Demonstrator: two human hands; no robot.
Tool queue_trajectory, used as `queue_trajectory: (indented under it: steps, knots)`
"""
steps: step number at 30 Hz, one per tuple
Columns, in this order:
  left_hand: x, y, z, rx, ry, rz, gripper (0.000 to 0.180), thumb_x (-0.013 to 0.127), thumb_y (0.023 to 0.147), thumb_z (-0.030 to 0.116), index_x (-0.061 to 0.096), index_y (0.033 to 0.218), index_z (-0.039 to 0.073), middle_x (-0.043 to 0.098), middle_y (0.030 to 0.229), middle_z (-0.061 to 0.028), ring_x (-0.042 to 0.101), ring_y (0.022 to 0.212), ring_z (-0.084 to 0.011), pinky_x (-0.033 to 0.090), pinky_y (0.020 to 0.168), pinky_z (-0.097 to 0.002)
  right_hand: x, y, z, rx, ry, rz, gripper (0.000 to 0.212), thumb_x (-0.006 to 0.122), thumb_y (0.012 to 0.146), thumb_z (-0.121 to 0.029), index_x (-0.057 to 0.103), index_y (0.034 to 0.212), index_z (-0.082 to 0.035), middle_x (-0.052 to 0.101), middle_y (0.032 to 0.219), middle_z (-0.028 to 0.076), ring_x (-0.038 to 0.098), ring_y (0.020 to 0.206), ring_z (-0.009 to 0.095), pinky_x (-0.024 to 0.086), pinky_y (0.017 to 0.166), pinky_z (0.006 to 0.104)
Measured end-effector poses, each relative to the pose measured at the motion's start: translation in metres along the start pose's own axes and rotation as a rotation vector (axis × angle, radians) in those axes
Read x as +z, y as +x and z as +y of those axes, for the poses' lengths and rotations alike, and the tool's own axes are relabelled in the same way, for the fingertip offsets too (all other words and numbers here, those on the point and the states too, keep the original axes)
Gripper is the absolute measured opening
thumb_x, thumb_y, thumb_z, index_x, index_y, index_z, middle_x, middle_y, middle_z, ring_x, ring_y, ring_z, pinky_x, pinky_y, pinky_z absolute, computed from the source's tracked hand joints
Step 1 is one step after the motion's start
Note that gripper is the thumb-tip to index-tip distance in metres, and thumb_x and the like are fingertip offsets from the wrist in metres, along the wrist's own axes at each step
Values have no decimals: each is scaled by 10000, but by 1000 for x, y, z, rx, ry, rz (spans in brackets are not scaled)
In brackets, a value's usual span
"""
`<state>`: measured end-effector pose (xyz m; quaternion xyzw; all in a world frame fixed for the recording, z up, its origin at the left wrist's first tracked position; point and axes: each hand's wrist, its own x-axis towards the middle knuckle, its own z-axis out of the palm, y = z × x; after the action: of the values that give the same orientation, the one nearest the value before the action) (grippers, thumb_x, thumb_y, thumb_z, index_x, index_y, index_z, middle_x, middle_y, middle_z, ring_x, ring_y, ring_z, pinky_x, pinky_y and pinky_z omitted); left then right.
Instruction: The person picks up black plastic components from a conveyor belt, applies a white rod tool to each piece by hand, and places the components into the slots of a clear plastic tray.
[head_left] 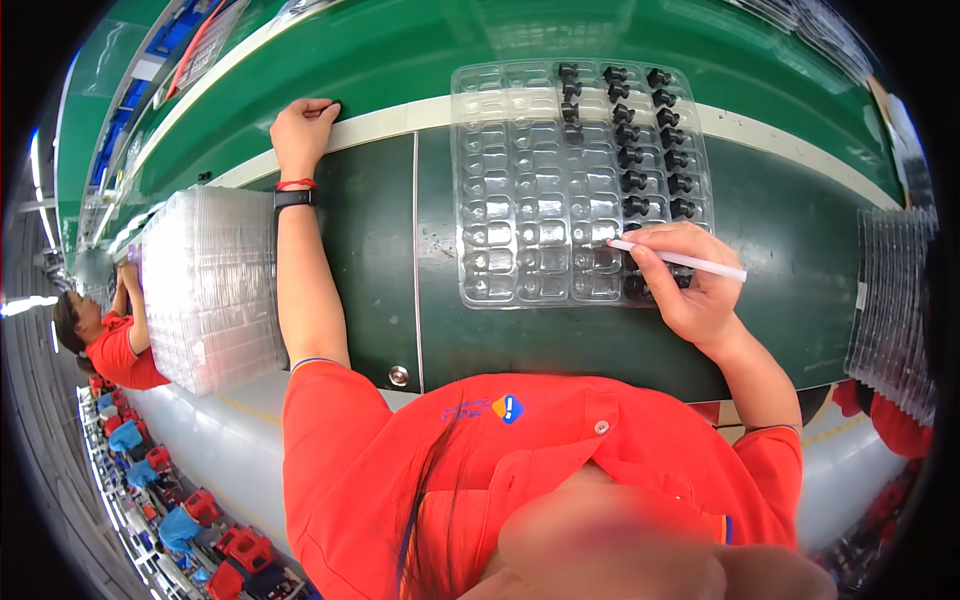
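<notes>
A clear plastic tray (490,215) with rows of moulded pockets lies on the dark green table in front of me. Small black parts (630,157) fill much of its two right-hand columns, and a few sit at the top of the middle column. My right hand (695,280) is over the tray's lower right, pinching a slim white pen-like stick (715,266). The stick's tip is at a pocket of the middle column. Off to the left, on the green belt, my left hand (303,135) has its fingers pinched together, with a small dark piece showing at the fingertips.
A tall stack of clear trays (210,290) stands left of my left forearm. More stacked trays (890,310) are at the right edge. A pale rail (385,122) separates table and green belt (400,70). Another person in red (125,350) works at far left.
</notes>
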<state>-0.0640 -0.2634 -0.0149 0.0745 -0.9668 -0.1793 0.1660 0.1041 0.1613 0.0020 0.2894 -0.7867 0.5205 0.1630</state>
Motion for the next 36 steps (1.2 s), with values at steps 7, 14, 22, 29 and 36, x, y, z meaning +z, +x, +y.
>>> queue_trajectory:
  steps: [7, 14, 22, 29, 36]
  knots:
    - [-20, -56, 133, 214, -805, -276, 197, 715, 793, 67, 674, 967, -14, 673, 864, -46, 607, 701, -74, 482, 619, -186, -7, -3, 1, 18, -13, 26, 109, 629, 799, 83, 616, 900, 43, 671, 860, 162, 668, 796, 240, 520, 700, 302]
    - [-9, -132, 200, 268, -943, -846, 223, 791, 710, 61, 702, 909, 13, 602, 759, -9, 556, 605, -15, 440, 540, -165, -9, 2, -3, -12, 29, 73, 107, 607, 820, 88, 597, 917, 45, 668, 888, 186, 667, 827, 262, 526, 727, 320]
    - [9, -148, 204, 185, -962, -905, 218, 790, 691, 27, 648, 848, -26, 644, 798, -46, 625, 657, -45, 501, 595, -177, -2, -1, 3, 45, 9, 16, 115, 642, 818, 50, 613, 926, 24, 679, 886, 151, 673, 811, 226, 533, 684, 289]
    - [5, -150, 207, 242, -877, -848, 202, 784, 689, 11, 614, 790, -29, 659, 829, -72, 662, 706, -80, 536, 630, -198, 4, -2, 4, 60, -42, -14, 118, 663, 807, 28, 643, 923, 18, 687, 887, 128, 680, 783, 211, 540, 669, 280]
    - [9, -152, 205, 241, -917, -849, 192, 777, 682, -7, 615, 780, -39, 632, 822, -69, 664, 709, -93, 539, 630, -203, 6, -2, 5, 68, -45, -8, 121, 663, 806, 28, 646, 926, 13, 688, 890, 123, 681, 774, 204, 542, 667, 275]
